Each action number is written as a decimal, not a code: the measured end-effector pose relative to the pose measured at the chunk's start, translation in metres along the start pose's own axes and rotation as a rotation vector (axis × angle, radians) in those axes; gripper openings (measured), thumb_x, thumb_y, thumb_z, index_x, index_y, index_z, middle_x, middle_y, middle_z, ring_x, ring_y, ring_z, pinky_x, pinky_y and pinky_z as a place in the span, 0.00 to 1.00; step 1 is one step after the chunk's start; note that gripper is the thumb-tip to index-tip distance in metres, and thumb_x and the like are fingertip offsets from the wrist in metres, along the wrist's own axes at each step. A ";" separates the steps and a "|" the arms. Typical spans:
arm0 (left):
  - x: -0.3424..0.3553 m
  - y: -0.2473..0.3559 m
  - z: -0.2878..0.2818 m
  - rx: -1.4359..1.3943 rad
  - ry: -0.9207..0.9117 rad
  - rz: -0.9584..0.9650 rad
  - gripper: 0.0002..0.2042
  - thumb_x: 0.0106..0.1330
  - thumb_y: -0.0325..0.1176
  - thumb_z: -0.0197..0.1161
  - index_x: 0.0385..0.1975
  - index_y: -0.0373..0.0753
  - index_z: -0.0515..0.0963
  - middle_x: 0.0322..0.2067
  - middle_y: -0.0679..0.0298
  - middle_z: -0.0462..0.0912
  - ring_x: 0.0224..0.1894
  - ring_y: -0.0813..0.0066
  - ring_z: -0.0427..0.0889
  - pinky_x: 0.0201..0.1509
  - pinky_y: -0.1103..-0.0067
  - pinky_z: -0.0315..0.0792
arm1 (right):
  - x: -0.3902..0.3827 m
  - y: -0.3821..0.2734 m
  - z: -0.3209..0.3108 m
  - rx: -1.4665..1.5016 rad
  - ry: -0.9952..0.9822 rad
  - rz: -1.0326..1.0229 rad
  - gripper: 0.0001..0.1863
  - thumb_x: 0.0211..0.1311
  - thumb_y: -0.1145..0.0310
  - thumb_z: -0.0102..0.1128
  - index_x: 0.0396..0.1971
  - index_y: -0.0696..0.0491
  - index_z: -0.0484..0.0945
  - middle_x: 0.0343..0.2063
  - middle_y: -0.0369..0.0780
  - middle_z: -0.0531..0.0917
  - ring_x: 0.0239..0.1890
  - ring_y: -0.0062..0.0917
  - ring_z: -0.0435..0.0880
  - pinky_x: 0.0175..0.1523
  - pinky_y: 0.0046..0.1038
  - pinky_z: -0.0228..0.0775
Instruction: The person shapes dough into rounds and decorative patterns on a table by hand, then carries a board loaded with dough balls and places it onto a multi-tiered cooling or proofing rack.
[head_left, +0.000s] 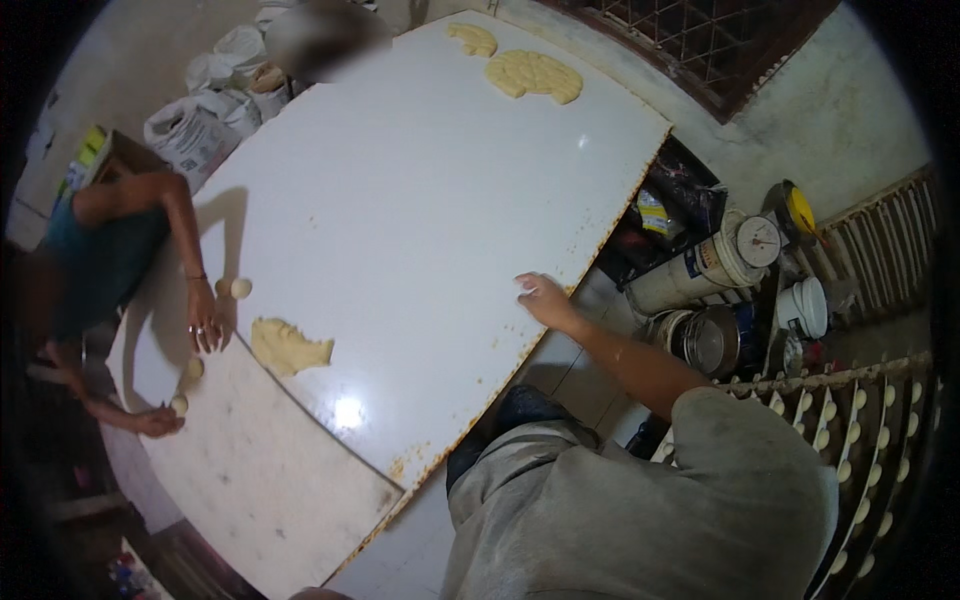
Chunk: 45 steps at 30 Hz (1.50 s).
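Observation:
My right hand [543, 300] reaches over the white tabletop [400, 220] close to its right edge. Thumb and index finger are bent with a small gap between them, and I see nothing held. My left hand does not show; a sliver of skin at the bottom edge may belong to that arm. A torn piece of pale yellow dough [290, 347] lies left of my right hand, well apart from it. At the far end sit a larger flat dough piece [535, 76] and a smaller one [472, 39].
A co-worker's hands [207, 322] are among several dough balls [241, 288] at the left, beside a pale board [270, 450]. Buckets [690, 272] and a dial scale [758, 241] stand right of the table. A rack [850, 450] holding several dough balls is at lower right.

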<state>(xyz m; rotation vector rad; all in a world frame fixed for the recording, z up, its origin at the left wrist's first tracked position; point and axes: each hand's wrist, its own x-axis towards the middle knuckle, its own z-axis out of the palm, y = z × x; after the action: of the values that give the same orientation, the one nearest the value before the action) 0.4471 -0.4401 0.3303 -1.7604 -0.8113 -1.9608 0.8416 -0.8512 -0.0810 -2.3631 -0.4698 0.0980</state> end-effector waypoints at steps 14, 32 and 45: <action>-0.277 0.376 0.252 -0.535 -1.175 -0.220 0.29 0.81 0.47 0.56 0.71 0.30 0.66 0.65 0.47 0.76 0.67 0.59 0.75 0.73 0.65 0.68 | 0.401 0.382 -0.261 0.016 0.336 0.494 0.24 0.66 0.65 0.67 0.59 0.59 0.80 0.46 0.46 0.89 0.50 0.34 0.87 0.58 0.32 0.78; -0.594 0.871 0.644 -1.046 -1.495 -0.845 0.38 0.75 0.49 0.67 0.74 0.26 0.63 0.63 0.48 0.79 0.66 0.58 0.78 0.72 0.67 0.69 | 0.754 0.471 -0.287 1.229 0.060 0.137 0.37 0.82 0.46 0.47 0.79 0.55 0.59 0.77 0.45 0.65 0.78 0.34 0.64 0.82 0.35 0.50; -0.468 0.882 0.569 -1.658 -1.721 -1.627 0.34 0.66 0.23 0.70 0.73 0.37 0.67 0.58 0.58 0.82 0.56 0.69 0.85 0.59 0.70 0.83 | 0.675 0.363 -0.274 1.517 -0.699 0.459 0.39 0.69 0.54 0.67 0.75 0.54 0.65 0.66 0.46 0.79 0.66 0.38 0.79 0.73 0.39 0.72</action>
<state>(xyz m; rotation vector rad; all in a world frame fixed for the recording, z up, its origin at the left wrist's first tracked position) 1.5031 -0.7891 0.0407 0.9083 0.2108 -0.0246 1.6354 -1.0297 -0.0788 -0.8215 -0.0377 1.0802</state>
